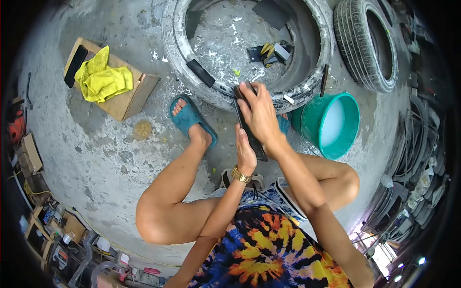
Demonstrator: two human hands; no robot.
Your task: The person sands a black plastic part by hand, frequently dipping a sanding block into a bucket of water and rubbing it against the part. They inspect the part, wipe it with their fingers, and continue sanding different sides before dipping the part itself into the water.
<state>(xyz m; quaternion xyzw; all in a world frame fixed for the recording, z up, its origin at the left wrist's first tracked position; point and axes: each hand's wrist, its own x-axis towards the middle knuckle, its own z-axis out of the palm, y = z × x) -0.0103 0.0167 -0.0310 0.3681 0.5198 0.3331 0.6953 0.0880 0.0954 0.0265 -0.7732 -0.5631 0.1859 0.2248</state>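
Observation:
A long, flat black panel (253, 141) slants between my hands, its far end by the rim of the grey-smeared tyre (175, 53) lying on the floor. My left hand (246, 152), with a gold watch on its wrist, grips the panel's near left side; some of its fingers are hidden underneath. Over the panel's far part, my right hand (261, 115) is closed on a small dark block (246, 91) and holds it against the surface. Another black strip (200, 73) rests on the tyre's rim to the left. A small white piece (288, 99) lies on the rim to the right.
A green bucket (353, 103) of whitish liquid stands at right, near a second tyre (353, 43). At left, a yellow cloth (103, 79) and a black piece (77, 65) lie on a cardboard box (137, 96). Small packets (273, 53) lie inside the tyre ring.

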